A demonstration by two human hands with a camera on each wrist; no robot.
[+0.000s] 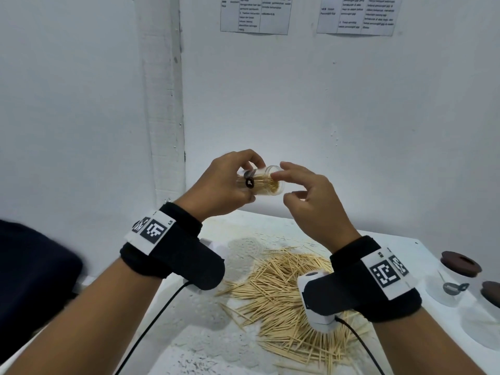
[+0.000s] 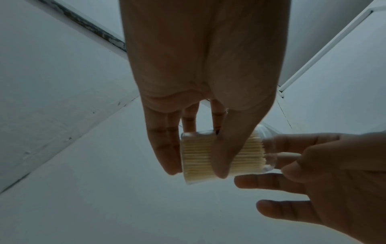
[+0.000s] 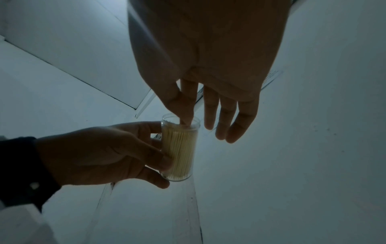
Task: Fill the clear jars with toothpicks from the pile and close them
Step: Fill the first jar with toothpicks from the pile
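1. The left hand (image 1: 221, 185) is raised in the middle of the head view, its fingers and thumb wrapped round a clear jar (image 1: 266, 185) held on its side, open mouth turned toward the right of the frame.
2. The jar is packed with toothpicks (image 2: 196, 158); in the left wrist view they lie as a tight pale bundle behind the thumb, which crosses the jar's wall.
3. The right hand (image 1: 311, 201) sits just right of the jar mouth. Its thumb and forefinger are brought together at the mouth, on the toothpick ends; the right wrist view shows them reaching inside the rim. The other three fingers (image 3: 225, 118) hang loosely extended beside the jar, apart from it.
4. Whether the pinch holds a single toothpick cannot be told.
5. Below the hands, a loose pile of toothpicks (image 1: 281, 288) spreads over the white table (image 1: 205, 339), lower centre of the head view.
6. At the right edge of that view stand two more clear jars with dark brown lids: one (image 1: 460, 262) nearer the centre, the other (image 1: 491, 292) cut by the frame edge.
7. Both wrists wear black bands (image 1: 173, 247) with printed square markers, and black cables run down from them.
8. Two printed sheets (image 1: 254, 14) hang on the white wall at the top of the frame.
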